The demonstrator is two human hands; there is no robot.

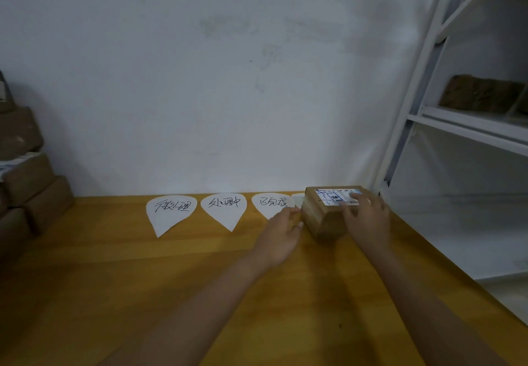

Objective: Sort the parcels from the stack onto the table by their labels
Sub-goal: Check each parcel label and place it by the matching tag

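A brown cardboard parcel [323, 217] with a white shipping label on top lies at the back right of the wooden table [143, 280], covering most of a fourth paper label [298, 199]. My right hand [367, 217] rests on the parcel's top and right side, fingers spread over its label. My left hand [281, 233] is beside the parcel's left face, fingers straight, fingertips touching or nearly touching it. Three teardrop paper labels with handwriting lie along the wall: left [171, 213], middle [223, 208], right [271, 204]. A stack of brown parcels [28, 188] stands at the far left.
A white metal shelf unit [457, 125] stands to the right of the table, with a brown parcel [480, 93] on one shelf. A white wall runs behind the table. The table's right edge slants toward the near right corner.
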